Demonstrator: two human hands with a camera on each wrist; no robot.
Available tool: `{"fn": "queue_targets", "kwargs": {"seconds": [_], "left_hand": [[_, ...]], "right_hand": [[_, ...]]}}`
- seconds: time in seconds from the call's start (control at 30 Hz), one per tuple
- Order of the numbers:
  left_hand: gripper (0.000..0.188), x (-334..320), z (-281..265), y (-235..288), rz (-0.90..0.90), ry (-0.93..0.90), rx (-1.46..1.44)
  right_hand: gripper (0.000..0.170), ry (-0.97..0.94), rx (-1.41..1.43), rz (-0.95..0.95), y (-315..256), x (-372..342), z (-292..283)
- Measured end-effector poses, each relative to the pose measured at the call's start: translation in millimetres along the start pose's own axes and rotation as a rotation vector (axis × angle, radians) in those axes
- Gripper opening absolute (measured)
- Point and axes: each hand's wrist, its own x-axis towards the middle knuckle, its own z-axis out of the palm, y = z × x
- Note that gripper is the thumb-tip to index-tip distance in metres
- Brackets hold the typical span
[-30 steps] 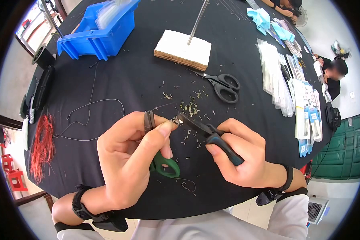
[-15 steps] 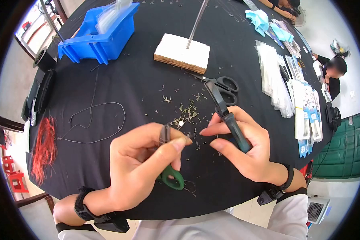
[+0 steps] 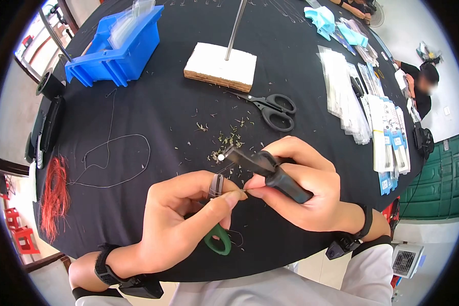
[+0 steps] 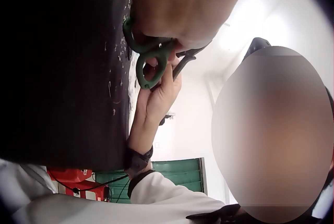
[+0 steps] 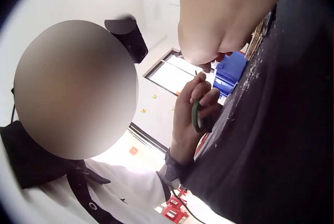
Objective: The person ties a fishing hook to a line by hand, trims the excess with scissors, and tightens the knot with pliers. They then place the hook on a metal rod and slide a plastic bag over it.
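The left hand [image 3: 188,219] holds green-handled scissors [image 3: 219,242] in its palm; their grey blades rise behind the index finger. Its thumb and index finger pinch something tiny, too small to tell. Fingertips of the right hand [image 3: 303,188] meet them at the same spot, while that hand also holds a dark tool [image 3: 288,184] with its blurred end pointing up and left. In the left wrist view the green handles [image 4: 151,67] hang below the near hand. The right wrist view shows a green loop [image 5: 197,115] at the left hand's fingers.
Small clippings [image 3: 229,138] and black scissors [image 3: 275,109] lie beyond the hands. Further back are a white-topped block [image 3: 222,64] with a metal rod and a blue bin [image 3: 117,61]. Red threads [image 3: 55,199] and thin line lie left; plastic packets [image 3: 341,97] lie right.
The right hand has moved left until its fingertips meet the left hand's, and its tool has swung from upright to pointing left. The left hand has shifted right and slightly down since the earliest frame.
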Motion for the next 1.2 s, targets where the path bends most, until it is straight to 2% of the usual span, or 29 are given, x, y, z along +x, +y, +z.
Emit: {"fn": "queue_targets", "kwargs": {"seconds": [0.1, 0.2, 0.3, 0.7, 1.0, 1.1, 1.2], "left_hand": [[0.012, 0, -2, -2, -0.018, 0.015, -0.045], [0.012, 0, -3, 0, -0.028, 0.019, -0.053], [0.012, 0, -4, -1, -0.042, 0.028, -0.036], [0.008, 0, -4, 2, -0.091, 0.041, 0.061], [0.008, 3, -5, 5, -0.134, 0.035, 0.099], [0.008, 3, -2, 5, -0.147, 0.076, 0.061], [0.009, 3, -2, 5, -0.115, 0.153, -0.005]], "right_hand": [[0.02, -0.003, -0.063, -0.015, -2, 1, -1], [0.019, 0.013, -0.178, -0.188, 3, 4, 0], [0.021, 0.009, -0.247, -0.265, 3, 6, 0], [0.021, -0.013, -0.39, -0.383, 2, 8, 1], [0.021, -0.062, -0.396, -0.391, 3, 10, -1], [0.021, -0.089, -0.407, -0.352, 3, 9, -1], [0.019, -0.09, -0.352, -0.219, -1, 10, -3]]}}
